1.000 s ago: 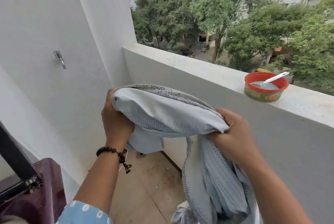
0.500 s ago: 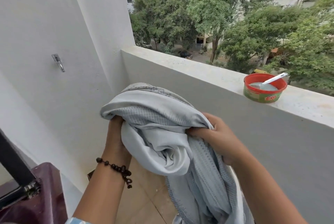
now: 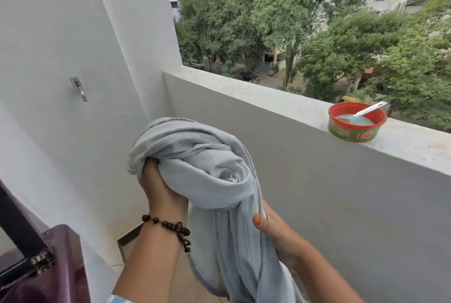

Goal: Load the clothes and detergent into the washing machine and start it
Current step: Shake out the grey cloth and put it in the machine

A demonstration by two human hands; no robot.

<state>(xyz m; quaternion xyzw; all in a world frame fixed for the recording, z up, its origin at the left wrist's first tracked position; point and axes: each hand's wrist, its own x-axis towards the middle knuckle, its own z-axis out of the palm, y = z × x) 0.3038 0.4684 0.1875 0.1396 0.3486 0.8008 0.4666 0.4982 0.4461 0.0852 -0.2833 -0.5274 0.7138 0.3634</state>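
Observation:
A pale blue-grey cloth (image 3: 195,163) is bunched up in front of me, its tail hanging down past the frame's bottom edge. My left hand (image 3: 158,190), with a dark bead bracelet on the wrist, grips the bundle from below on its left side. Lower down, my right hand (image 3: 275,234) grips the hanging part of the cloth. A red-rimmed green detergent tub (image 3: 356,125) with a white scoop in its powder stands on the balcony ledge (image 3: 256,97) at the right. A maroon corner of the washing machine (image 3: 61,266) shows at the bottom left.
A white wall (image 3: 61,34) with a metal hook (image 3: 79,87) runs along the left. The grey parapet (image 3: 341,205) closes the balcony ahead and to the right. Tan floor tiles (image 3: 185,273) lie below. Trees and buildings lie beyond the ledge.
Both hands have dropped lower and gathered the cloth into a tighter bundle. My right hand slid down from the top of the cloth to its hanging part.

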